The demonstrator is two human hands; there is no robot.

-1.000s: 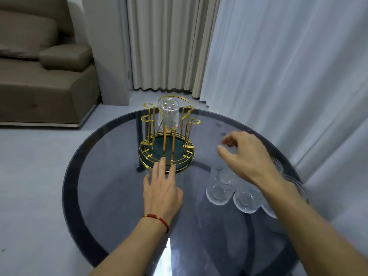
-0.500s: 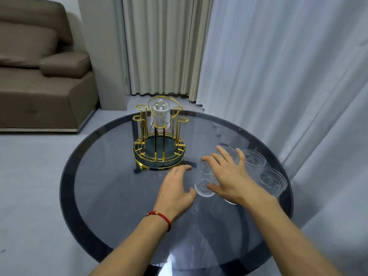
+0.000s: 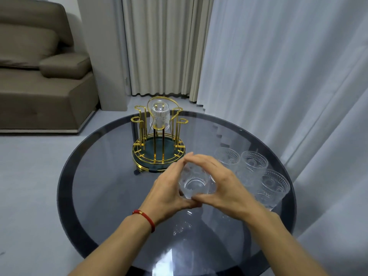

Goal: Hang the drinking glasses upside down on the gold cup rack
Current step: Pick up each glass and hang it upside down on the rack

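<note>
One glass (image 3: 160, 116) already upside down on the far post of the gold rack (image 3: 158, 142), a second glass (image 3: 194, 182) cupped near it by left hand (image 3: 169, 193) and right hand (image 3: 221, 188), three glasses (image 3: 252, 166) waiting right.

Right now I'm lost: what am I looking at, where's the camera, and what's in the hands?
No machine here: a person's two bare hands, filmed by one wide camera worn on their head, looking forward and down. The left hand, with a red wrist cord, and the right hand together grip one clear glass above a round dark glass table. Beyond the hands stands the gold cup rack, with one glass already hanging upside down. Three more glasses stand upright at the right.
</note>
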